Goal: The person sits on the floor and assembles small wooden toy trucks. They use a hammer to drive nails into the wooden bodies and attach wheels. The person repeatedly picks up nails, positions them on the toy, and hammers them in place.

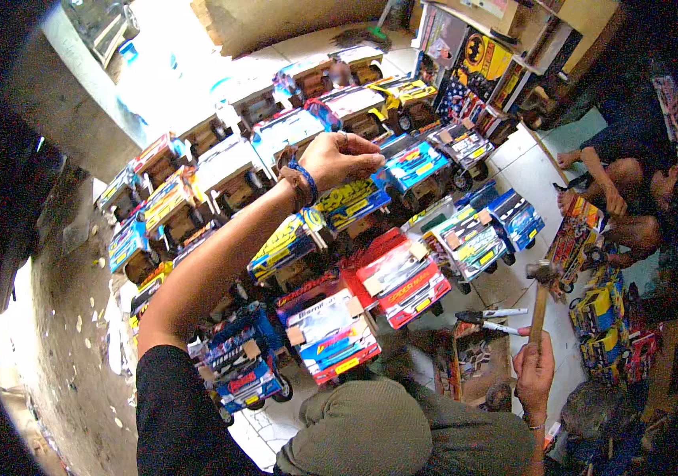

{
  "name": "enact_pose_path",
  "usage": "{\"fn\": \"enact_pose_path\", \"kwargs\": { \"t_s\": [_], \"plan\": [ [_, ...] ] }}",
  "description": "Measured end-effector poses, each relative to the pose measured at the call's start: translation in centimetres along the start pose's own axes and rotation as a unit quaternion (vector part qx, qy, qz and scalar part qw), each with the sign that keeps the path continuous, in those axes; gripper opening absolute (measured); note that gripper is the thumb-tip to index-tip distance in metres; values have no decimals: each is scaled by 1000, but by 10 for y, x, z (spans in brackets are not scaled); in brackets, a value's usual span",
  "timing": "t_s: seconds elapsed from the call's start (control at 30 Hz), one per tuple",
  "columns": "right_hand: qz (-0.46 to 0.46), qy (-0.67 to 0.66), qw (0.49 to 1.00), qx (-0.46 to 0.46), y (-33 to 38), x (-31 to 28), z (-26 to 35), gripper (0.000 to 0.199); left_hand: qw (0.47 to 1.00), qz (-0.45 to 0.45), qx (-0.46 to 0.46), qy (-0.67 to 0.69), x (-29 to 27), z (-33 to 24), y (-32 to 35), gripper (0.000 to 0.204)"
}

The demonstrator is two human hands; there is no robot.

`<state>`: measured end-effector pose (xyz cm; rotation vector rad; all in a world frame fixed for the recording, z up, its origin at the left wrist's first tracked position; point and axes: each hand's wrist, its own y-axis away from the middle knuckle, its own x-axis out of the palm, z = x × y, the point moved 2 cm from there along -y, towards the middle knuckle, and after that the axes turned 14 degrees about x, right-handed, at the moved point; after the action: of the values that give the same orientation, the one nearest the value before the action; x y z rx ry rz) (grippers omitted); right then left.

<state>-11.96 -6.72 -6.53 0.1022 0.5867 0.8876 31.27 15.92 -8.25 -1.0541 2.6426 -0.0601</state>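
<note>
My left hand [335,166], with cord bracelets at the wrist, reaches over the rows of wooden toy trucks. Its fingers are drawn together near a blue toy truck [417,168]; anything between them is too small to make out. At the lower right, my right hand [535,373] is wrapped round the wooden handle of a hammer [539,313], its metal head up. White marker pens [502,326] lie just left of that hand. Closer to me are a red toy truck [402,282] and a white, red and blue one [335,337].
On the right, another person's hand [614,198] is beside an orange toy truck [575,244]. An open box [478,361] with small parts sits near my olive-clad knee [367,428]. Blue and yellow trucks [599,321] stand farther right. A shelf [506,40] stands at the back.
</note>
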Motion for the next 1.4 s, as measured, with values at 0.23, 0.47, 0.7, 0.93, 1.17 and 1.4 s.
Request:
{"fn": "enact_pose_path", "kwargs": {
  "t_s": [0.23,0.47,0.7,0.93,1.17,1.4],
  "plan": [
    [24,67,997,2,-12,15,19,26,998,-6,-9,66,2,27,-29,35],
    [50,113,992,-9,-28,20,44,28,1000,2,-11,20,2,33,-32,38],
    [31,192,977,-88,-69,43,103,44,1000,8,-3,22,1,36,-34,40],
    [73,254,940,-216,-126,90,158,52,1000,17,7,10,0,37,-35,37],
    [21,289,920,-263,-157,111,176,51,999,30,-23,-18,0,32,-35,34],
    [19,376,891,-253,-158,118,169,51,999,32,-20,-12,0,28,-33,39]
  ]
}}
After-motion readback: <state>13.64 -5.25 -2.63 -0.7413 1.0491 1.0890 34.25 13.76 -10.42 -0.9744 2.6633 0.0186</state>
